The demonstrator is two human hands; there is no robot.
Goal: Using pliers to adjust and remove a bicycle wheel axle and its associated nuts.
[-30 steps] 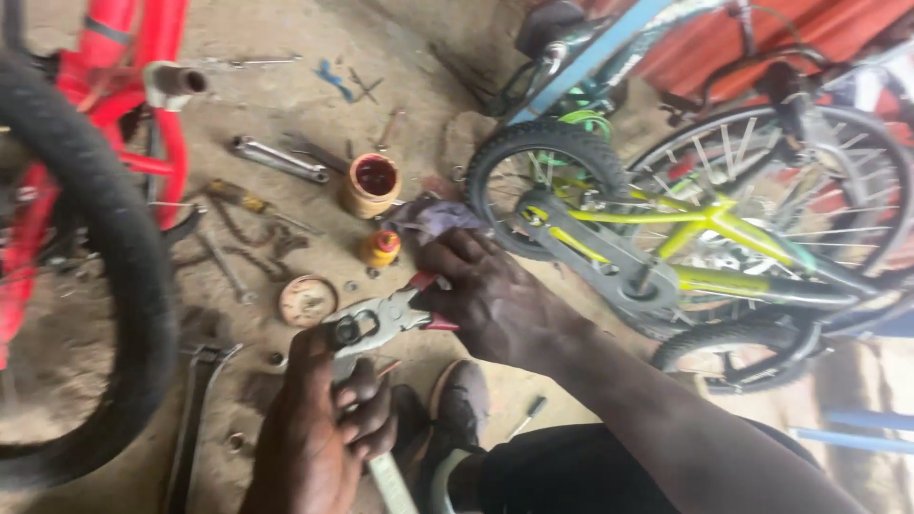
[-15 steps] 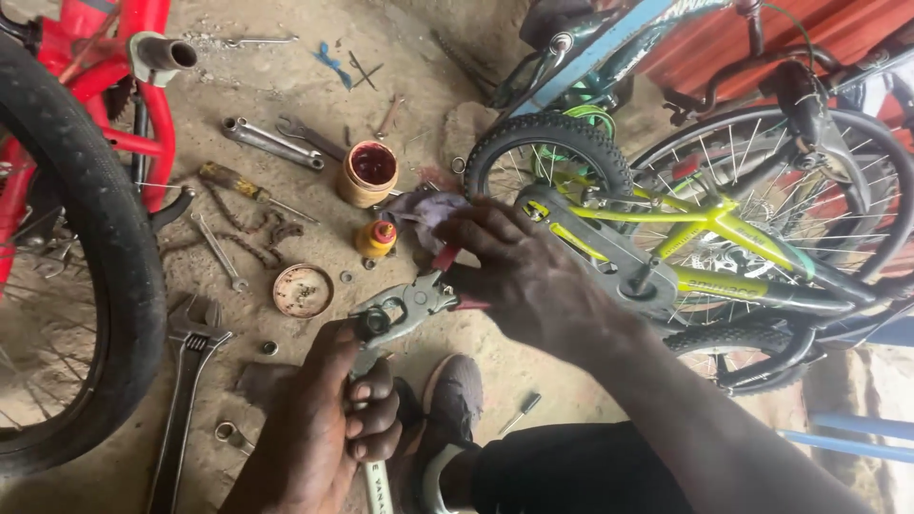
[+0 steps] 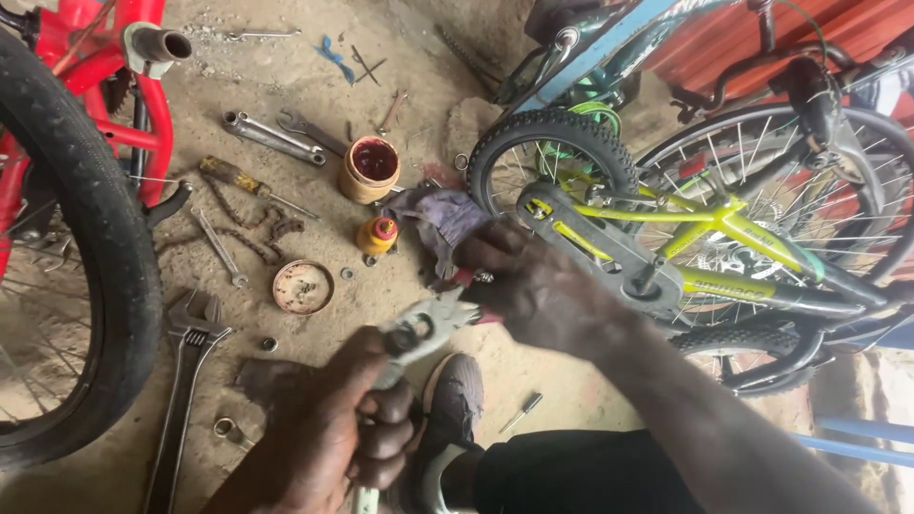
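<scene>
1. The pliers [image 3: 419, 333] sit dead centre, just above the dark shoe [image 3: 455, 400], silver head pointing up-right. A second ago they lay lower and flatter; now they're tipped up toward the right hand.
2. Left hand [image 3: 343, 438] has its fingers wrapped tight round the pliers' handles, same clamp as before, just shifted right.
3. Right hand [image 3: 543, 286] has its fingers pinched shut on something small and red at the pliers' nose; can't tell what it is. It has slid closer in, so looks like the two hands are now working that little piece together.
4. Left of the pliers: round rusty lid [image 3: 303, 286], big adjustable wrench [image 3: 186, 366] on the dirt floor.
5. Above the pliers: purple rag [image 3: 440, 219], small yellow bottle [image 3: 378, 235], grease tin [image 3: 370, 168].
6. Right of the pliers: yellow-green kids' bike [image 3: 705, 228].
</scene>
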